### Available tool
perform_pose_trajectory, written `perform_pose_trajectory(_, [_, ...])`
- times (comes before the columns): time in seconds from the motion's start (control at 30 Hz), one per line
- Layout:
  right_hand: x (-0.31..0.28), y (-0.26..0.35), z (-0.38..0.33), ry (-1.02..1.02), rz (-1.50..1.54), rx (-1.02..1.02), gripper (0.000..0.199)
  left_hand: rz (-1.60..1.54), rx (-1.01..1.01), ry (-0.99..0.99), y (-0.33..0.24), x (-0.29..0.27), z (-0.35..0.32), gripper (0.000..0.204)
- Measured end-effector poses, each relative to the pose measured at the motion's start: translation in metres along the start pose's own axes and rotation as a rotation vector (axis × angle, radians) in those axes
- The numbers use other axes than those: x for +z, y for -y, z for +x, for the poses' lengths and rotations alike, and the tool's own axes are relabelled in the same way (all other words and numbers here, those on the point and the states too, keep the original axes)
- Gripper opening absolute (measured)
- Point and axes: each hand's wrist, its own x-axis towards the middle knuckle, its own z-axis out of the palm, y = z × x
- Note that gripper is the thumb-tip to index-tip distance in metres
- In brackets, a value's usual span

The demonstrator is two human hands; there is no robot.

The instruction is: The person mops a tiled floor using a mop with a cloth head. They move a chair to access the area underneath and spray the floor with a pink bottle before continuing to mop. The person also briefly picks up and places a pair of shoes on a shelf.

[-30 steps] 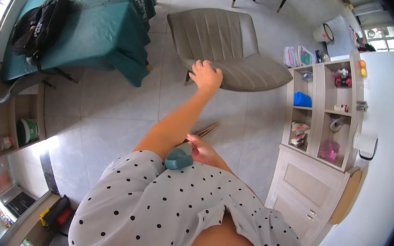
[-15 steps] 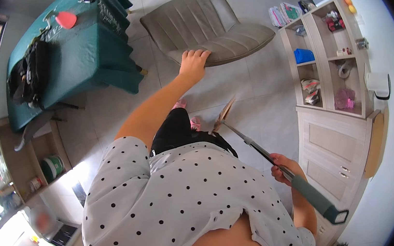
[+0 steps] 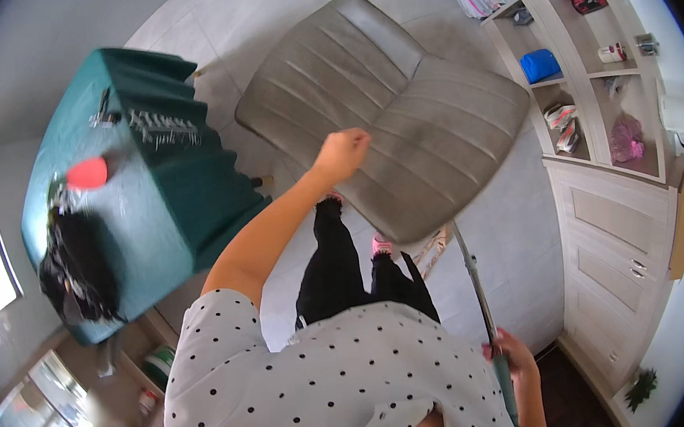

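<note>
A grey-brown padded chair point(image 3: 400, 131) with stitched channels stands in front of me. Over its near left edge is my left hand point(image 3: 342, 154), fingers curled in and nothing visible in them; whether it touches the upholstery I cannot tell. Down at my right side, my right hand point(image 3: 514, 354) is wrapped round a long-handled mop point(image 3: 476, 282) with a metal pole and green grip. Its pale flat head point(image 3: 433, 252) rests low by my feet, partly hidden under the chair's near corner.
A table point(image 3: 142, 236) with a green cloth stands at the left, bearing a black bag point(image 3: 77, 273) and a red paddle-shaped object point(image 3: 88, 173). Along the right wall runs a wooden shelf cabinet point(image 3: 612, 216) with small items. Grey floor tiles point(image 3: 499, 255) lie between.
The chair has turned and now appears larger and nearer. My left hand has gone from gripping its edge to a closed fist above it. The mop pole is now more upright.
</note>
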Motion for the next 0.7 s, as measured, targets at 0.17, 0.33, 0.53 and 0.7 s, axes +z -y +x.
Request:
perform_pose_trajectory(0.17, [0.037, -0.012, -0.014, -0.143, -0.464, -0.096, 0.006, 0.371, 0.160, -0.128, 0.126, -0.025, 0.130, 0.023])
perform_pose_trajectory(0.33, [0.048, -0.002, -0.008, -0.332, -0.320, 0.140, 0.024, 0.624, -0.011, -0.002, 0.164, -0.011, 0.238, 0.044])
perform_pose_trajectory(0.53, [0.037, -0.004, -0.002, -0.286, -0.355, 0.125, 0.030, 0.702, -0.228, 0.075, 0.157, 0.005, 0.316, 0.058])
perform_pose_trajectory(0.7, [0.035, 0.000, -0.001, -0.329, -0.322, 0.110, 0.040, 0.896, -0.167, 0.042, 0.179, 0.020, 0.316, 0.061])
